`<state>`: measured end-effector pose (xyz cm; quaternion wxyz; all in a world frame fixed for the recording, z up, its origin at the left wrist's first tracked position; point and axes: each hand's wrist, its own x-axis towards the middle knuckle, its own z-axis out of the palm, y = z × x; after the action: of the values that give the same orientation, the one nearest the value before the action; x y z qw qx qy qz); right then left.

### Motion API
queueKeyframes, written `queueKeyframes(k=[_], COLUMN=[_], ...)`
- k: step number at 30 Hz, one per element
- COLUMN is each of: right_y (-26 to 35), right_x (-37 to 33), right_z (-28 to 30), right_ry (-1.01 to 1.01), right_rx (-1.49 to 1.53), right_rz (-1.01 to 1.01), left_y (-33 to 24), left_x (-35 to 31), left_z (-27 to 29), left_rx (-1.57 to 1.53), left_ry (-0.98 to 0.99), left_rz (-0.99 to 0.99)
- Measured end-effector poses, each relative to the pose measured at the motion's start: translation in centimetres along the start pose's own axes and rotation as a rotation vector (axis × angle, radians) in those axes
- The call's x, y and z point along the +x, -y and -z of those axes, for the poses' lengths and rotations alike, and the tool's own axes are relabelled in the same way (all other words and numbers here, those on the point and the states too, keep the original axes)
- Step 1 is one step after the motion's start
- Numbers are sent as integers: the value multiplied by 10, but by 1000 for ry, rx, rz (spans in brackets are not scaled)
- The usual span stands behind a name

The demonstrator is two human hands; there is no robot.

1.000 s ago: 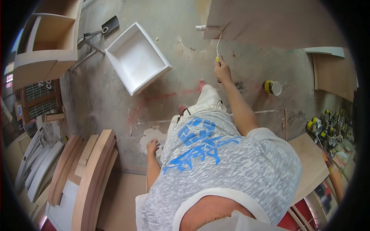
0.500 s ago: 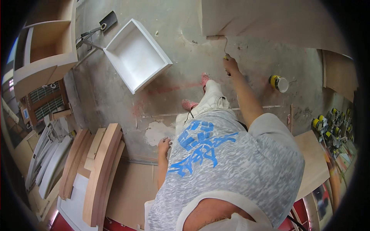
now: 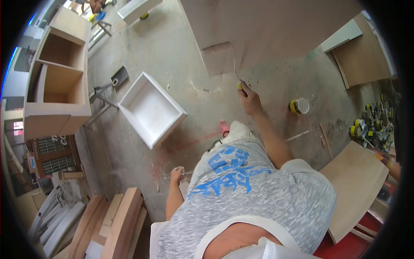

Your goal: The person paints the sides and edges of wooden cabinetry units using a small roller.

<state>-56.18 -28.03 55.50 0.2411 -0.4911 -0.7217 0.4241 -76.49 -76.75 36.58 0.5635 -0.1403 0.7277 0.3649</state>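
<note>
My right hand [image 3: 251,99] is closed round the yellow-ended handle of a paint roller [image 3: 234,61]. The roller's sleeve lies against the lower left part of a large pale panel [image 3: 276,32], and a slightly darker patch shows just below it. My left hand [image 3: 177,174] hangs low at my left side, fingers loosely curled in, with nothing visible in them. To my right on the floor is a yellow and black paint can [image 3: 299,106] with a white top. A white open box, like a drawer [image 3: 151,110], lies ahead on my left.
A wooden cabinet [image 3: 56,117] stands far left, with a dark tray [image 3: 120,77] nearby. Curved wooden pieces [image 3: 118,222] are stacked near left. A brown board [image 3: 360,56] leans at right, above several cans [image 3: 357,129]. A person [image 3: 95,6] is far off, top left.
My right hand has moved up and left with the roller, which now sits higher on the panel. My view has tilted up, showing more of the panel and the far room.
</note>
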Motion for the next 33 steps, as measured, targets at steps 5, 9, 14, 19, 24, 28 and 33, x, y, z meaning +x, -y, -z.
queueKeyframes(k=[5,9,14,19,24,28,33], right_y=[79,154,246,277,243,230,255], right_x=[-1,20,52,57,36,33,47], right_z=[34,56,96,113,92,85,103], right_ry=[-56,-199,-274,-240,-329,-316,-265], right_rx=[207,307,353,317,235,212,296], right_rz=[133,444,611,495,607,584,514], left_y=[-11,-16,8,50,79,87,63], left_x=[16,13,9,6,7,4,1], left_z=[-2,-16,-26,-32,-33,-24,-3], left_rx=[45,61,-22,353,172,26,218], left_ry=[-44,-83,-9,3,-97,-69,-5], left_rz=[-66,-107,-99,-192,10,49,-226])
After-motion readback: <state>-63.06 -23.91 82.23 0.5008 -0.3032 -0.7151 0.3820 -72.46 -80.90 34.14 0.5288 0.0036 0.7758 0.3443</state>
